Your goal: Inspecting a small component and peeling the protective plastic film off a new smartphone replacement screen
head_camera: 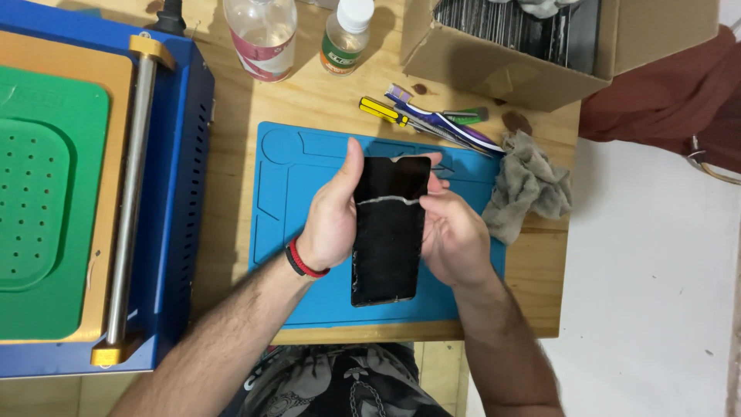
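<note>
From my seat, left to right: one blue machine, two bottles, one blue mat on the desk. My left hand and right hand, fingers clenched, hold one black screen above the mat; a pale residue line still crosses it, then one rag

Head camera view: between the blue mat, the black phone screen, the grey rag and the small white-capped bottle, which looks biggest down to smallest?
1. blue mat, partly hidden by the hands
2. black phone screen, though it is held up nearer the camera, which enlarges it
3. grey rag
4. small white-capped bottle, cut off by the top edge
</note>
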